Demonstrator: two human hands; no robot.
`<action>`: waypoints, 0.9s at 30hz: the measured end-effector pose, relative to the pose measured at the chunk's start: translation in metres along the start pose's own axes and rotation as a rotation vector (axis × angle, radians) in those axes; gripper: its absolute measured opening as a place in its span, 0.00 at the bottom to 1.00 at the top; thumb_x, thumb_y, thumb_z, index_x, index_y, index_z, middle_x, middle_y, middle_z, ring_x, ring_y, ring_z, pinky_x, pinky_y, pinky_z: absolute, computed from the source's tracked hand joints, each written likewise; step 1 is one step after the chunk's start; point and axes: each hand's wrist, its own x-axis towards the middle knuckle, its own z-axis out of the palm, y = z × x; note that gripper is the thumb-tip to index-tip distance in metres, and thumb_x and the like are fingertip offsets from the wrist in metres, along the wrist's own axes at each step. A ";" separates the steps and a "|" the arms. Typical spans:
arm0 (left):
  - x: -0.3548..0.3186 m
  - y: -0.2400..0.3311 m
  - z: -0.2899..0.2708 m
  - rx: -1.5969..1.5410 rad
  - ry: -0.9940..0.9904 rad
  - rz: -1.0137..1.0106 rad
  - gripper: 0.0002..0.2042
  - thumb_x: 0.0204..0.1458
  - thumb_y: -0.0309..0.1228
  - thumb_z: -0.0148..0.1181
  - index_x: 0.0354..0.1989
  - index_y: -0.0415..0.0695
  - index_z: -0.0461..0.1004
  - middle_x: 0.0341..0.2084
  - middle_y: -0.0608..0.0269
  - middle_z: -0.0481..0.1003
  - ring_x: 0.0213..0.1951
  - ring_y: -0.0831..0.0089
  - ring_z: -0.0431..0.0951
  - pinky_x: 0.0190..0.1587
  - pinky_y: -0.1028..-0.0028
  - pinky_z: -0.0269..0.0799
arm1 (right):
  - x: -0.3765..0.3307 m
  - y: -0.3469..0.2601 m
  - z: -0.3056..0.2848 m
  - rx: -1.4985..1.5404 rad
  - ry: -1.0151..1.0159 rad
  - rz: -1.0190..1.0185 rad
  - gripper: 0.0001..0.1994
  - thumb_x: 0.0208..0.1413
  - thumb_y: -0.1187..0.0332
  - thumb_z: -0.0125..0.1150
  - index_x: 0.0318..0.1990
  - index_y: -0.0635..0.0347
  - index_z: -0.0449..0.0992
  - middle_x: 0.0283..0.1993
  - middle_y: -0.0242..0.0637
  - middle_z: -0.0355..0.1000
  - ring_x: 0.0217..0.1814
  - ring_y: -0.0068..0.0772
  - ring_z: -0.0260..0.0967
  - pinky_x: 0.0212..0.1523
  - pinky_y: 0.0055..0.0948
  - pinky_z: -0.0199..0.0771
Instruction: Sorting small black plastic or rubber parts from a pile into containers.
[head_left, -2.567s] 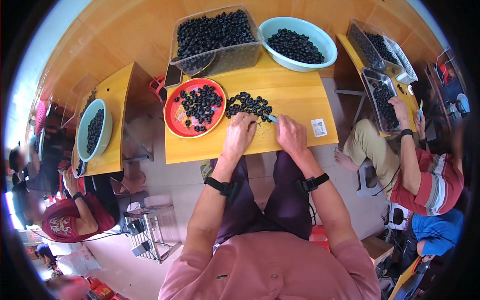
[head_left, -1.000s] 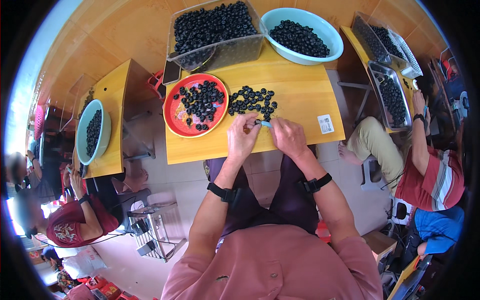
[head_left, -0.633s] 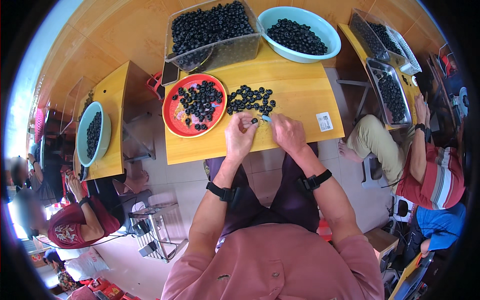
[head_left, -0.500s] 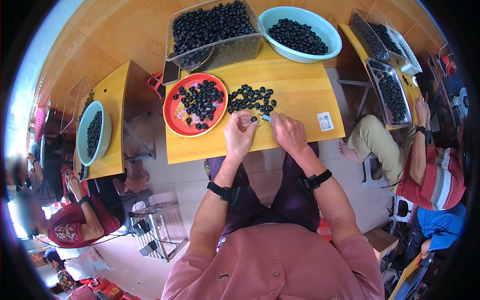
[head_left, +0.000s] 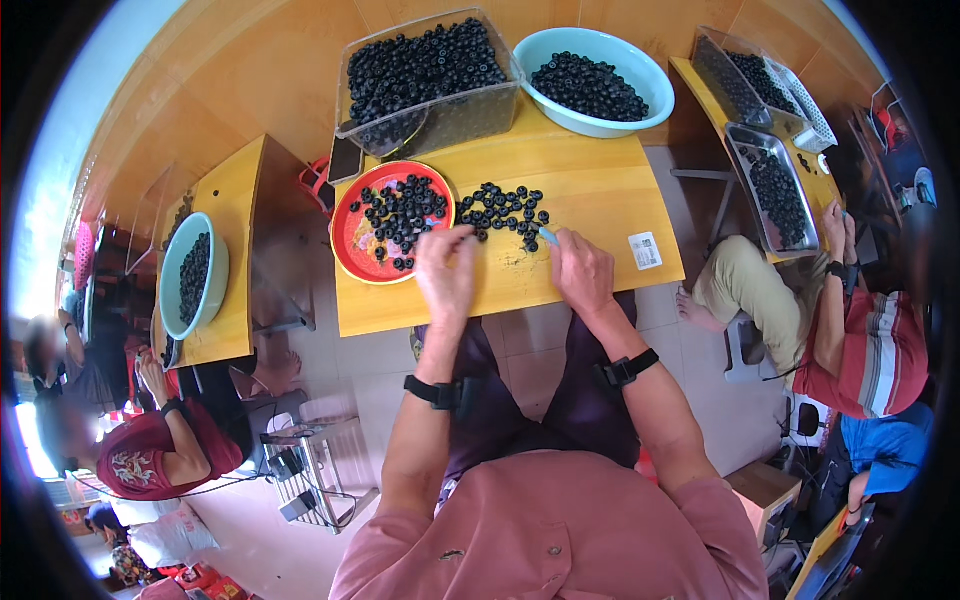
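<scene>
My right hand (head_left: 582, 270) is closed round a slim tool with a light blue end (head_left: 548, 236), held over the table; the rest of the tool is hidden or too small to tell. My left hand (head_left: 445, 278) is smeared by motion at the lower right rim of a red plate (head_left: 345, 235) with a yellow edge. Whether anything is between its fingers cannot be seen. Small round black pieces (head_left: 405, 205), bead-like with a dimpled middle, lie on the plate. A loose group of the same black pieces (head_left: 500, 205) lies on the wood beside the plate.
At the table's back stand a clear bin (head_left: 440, 125) and a light blue basin (head_left: 650, 95), both holding black pieces. A phone (head_left: 346, 158) lies near the bin, a white label (head_left: 645, 251) at the right. People work at side tables (head_left: 228, 220) with similar containers.
My left hand has moved left from beside the tool to the plate's rim; before, its fingers pinched a black piece near the tool. My right hand has shifted only slightly.
</scene>
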 end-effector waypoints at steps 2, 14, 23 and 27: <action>0.022 -0.002 -0.019 0.069 0.053 -0.063 0.10 0.50 0.18 0.67 0.40 0.43 0.82 0.34 0.57 0.79 0.40 0.60 0.80 0.46 0.65 0.77 | 0.001 -0.001 0.001 -0.010 -0.002 -0.004 0.06 0.61 0.69 0.60 0.36 0.60 0.71 0.29 0.44 0.74 0.30 0.51 0.76 0.28 0.47 0.75; 0.003 0.023 0.034 0.198 -0.545 0.396 0.11 0.53 0.22 0.62 0.45 0.42 0.81 0.42 0.57 0.76 0.46 0.58 0.77 0.50 0.62 0.76 | 0.003 0.003 0.003 -0.012 0.019 0.065 0.06 0.61 0.67 0.59 0.38 0.59 0.72 0.30 0.44 0.75 0.30 0.51 0.77 0.29 0.48 0.76; -0.001 0.014 0.038 0.118 -0.500 0.321 0.11 0.51 0.23 0.69 0.43 0.40 0.79 0.38 0.55 0.77 0.39 0.56 0.78 0.43 0.62 0.77 | 0.003 0.001 0.001 0.010 0.049 0.062 0.04 0.60 0.70 0.61 0.39 0.58 0.73 0.30 0.43 0.75 0.30 0.51 0.77 0.29 0.46 0.76; -0.011 0.011 0.033 -0.031 -0.400 -0.113 0.11 0.49 0.23 0.72 0.40 0.39 0.80 0.32 0.58 0.76 0.30 0.68 0.77 0.35 0.69 0.75 | 0.003 0.001 0.001 0.028 0.049 0.014 0.04 0.60 0.70 0.61 0.39 0.59 0.73 0.30 0.43 0.75 0.30 0.50 0.77 0.29 0.45 0.76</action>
